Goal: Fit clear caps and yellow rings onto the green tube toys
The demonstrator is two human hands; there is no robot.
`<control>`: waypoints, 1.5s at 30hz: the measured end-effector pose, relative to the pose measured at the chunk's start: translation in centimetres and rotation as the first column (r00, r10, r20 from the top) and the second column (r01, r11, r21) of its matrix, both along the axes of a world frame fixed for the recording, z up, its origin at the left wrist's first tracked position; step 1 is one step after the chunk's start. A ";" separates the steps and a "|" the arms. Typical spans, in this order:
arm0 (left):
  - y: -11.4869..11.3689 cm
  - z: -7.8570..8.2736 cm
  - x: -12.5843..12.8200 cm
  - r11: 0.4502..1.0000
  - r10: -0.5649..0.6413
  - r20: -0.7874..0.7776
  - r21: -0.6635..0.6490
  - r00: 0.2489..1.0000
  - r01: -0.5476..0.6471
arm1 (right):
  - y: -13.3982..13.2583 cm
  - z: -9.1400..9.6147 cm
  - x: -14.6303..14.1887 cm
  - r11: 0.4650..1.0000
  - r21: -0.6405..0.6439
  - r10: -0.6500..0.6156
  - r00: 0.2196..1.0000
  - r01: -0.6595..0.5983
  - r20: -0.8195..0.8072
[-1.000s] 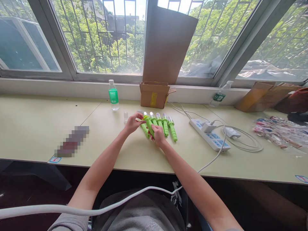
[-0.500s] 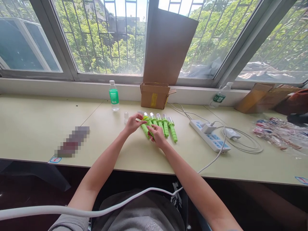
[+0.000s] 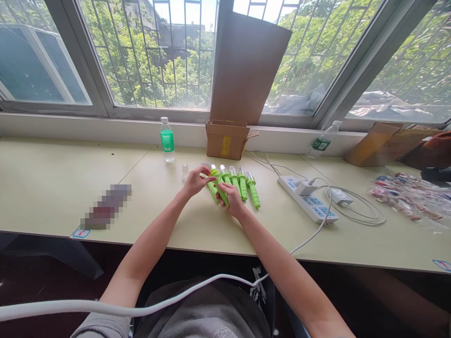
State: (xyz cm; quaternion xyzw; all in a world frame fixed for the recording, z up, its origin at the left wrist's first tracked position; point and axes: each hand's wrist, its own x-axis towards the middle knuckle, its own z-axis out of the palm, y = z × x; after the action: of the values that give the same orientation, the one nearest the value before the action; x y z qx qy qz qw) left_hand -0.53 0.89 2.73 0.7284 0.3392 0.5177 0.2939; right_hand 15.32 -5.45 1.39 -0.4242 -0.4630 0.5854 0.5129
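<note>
Both hands are on one green light stick [image 3: 222, 191], which is tilted above the tabletop. My right hand [image 3: 231, 198] is closed around its handle, thumb lying along the side. At its upper end, my left hand [image 3: 196, 181] closes its thumb and fingers near a yellow ring [image 3: 213, 172]; part of this grip is hidden. Beyond my hands lies a row of several green light sticks with clear tops, one of them the rightmost stick [image 3: 252, 190]. A small clear cap [image 3: 185, 172] stands on the table just left of my left hand.
A green-labelled bottle [image 3: 167, 141] and a small cardboard box [image 3: 226, 140] stand at the back. Right of the sticks lie a white power strip [image 3: 306, 199] and looped cables. Plastic-wrapped items [image 3: 410, 195] lie farther right. A white cable [image 3: 169, 300] crosses before my body.
My right hand has shifted slightly on the stick, so more of the green handle shows below its fingers. The left hand stays near the upper end.
</note>
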 end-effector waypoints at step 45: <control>-0.3 -0.3 0.4 1.000 -0.002 -0.021 -0.001 1.000 0.002 | 0.0 0.2 0.3 0.999 -0.044 0.023 0.996 -0.027 -0.090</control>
State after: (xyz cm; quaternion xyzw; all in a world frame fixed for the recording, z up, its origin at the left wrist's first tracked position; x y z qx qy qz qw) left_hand -0.11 0.63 2.43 0.7339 0.3417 0.5097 0.2910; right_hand 15.66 -5.42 1.61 -0.4031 -0.4316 0.6206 0.5159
